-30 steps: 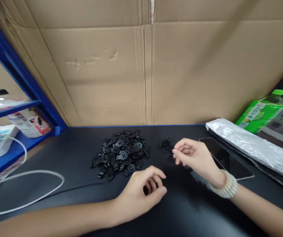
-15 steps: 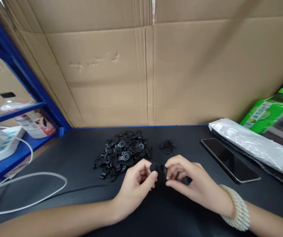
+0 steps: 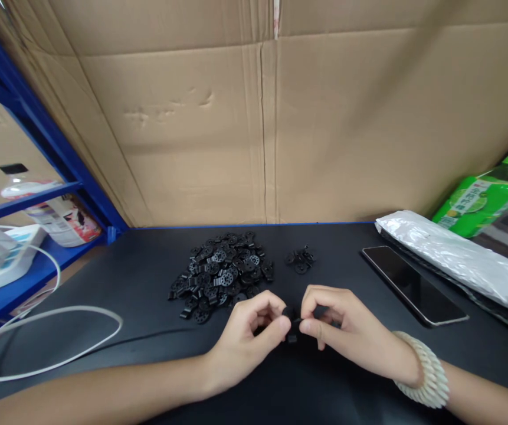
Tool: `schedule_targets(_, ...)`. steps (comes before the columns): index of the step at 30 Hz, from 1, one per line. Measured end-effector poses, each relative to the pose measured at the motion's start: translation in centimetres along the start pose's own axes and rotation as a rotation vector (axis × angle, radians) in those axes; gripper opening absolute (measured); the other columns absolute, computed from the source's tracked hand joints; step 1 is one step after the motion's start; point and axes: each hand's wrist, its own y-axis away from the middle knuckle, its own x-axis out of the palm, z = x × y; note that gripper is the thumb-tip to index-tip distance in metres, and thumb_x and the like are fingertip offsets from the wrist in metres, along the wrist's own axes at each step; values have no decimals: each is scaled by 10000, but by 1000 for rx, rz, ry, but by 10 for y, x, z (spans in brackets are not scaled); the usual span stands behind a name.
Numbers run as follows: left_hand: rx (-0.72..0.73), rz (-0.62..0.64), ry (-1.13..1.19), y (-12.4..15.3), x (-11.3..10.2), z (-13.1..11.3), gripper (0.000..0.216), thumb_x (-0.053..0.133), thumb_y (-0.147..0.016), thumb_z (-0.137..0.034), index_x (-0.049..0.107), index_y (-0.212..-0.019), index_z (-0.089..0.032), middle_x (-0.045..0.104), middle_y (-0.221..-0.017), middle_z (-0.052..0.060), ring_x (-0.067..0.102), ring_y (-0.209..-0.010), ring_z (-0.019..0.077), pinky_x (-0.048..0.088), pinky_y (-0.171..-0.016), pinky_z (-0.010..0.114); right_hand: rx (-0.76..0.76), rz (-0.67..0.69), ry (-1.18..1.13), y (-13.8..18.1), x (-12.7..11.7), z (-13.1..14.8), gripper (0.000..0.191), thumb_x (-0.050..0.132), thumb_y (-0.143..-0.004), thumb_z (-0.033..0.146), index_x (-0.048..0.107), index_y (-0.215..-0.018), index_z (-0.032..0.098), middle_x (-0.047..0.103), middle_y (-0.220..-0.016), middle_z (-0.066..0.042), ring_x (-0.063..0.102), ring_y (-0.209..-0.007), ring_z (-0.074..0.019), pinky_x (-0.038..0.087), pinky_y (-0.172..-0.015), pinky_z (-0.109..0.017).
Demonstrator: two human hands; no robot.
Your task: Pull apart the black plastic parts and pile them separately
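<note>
Left hand (image 3: 254, 333) and right hand (image 3: 348, 327), pinched closed, hold black parts (image 3: 288, 314), while a bottle (image 3: 63, 221) sits on the blue shelf (image 3: 53, 254).

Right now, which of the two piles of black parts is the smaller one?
The right pile, nearer the smartphone: it has far fewer parts than the left pile.
</note>
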Motion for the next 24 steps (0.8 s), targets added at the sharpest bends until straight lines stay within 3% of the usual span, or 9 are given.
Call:
schedule_targets(3, 0, -15, -66, 0, 1, 0, 137, 573, -856, -251, 560, -774, -142, 549, -666, -10, 527, -611, 108, 440, -598, 223, 116, 22, -149, -1, 5, -5, 248, 660, -821, 334, 510, -712, 169, 512, -675, 39, 537, -501, -76, 487, -467, -198)
schedule_targets(8, -24, -6, -64, 1, 0, 3, 218, 522, -910, -307, 574, -775, -143, 563, -645, -4, 550, -599, 111, 457, -594, 221, 183, 32, -277, -2, 9, -12, 249, 625, -838, 382, 478, -786, 187, 513, -610, 55, 533, -517, -95, 510, -438, -206)
schedule_targets(12, -31, 19, -22, 1, -2, 5, 236, 530, -911, -329, 578, -774, -143, 566, -637, -5, 542, -582, 105, 455, -572, 210, 202, 93, -264, -2, 10, -13, 278, 605, -850, 419, 514, -781, 166, 505, -576, 60, 478, -450, -61, 446, -402, -161)
schedule_targets(18, -34, 18, -11, 1, -1, 5, 249, 539, -905, -338, 575, -760, -139, 550, -630, -9, 529, -562, 98, 452, -557, 205, 176, 46, -216, 0, 11, -13, 349, 606, -845, 472, 469, -719, 176, 423, -531, 84, 382, -414, -44, 297, -376, -145)
schedule_targets(24, -21, 16, -25, 1, 1, 4, 263, 541, -899, -359, 570, -750, -144, 545, -609, -12, 528, -545, 101, 449, -543, 207, 117, 8, -129, 0, 12, -14, 392, 598, -847, 500, 452, -667, 185, 376, -536, 79, 335, -432, -53, 242, -394, -182)
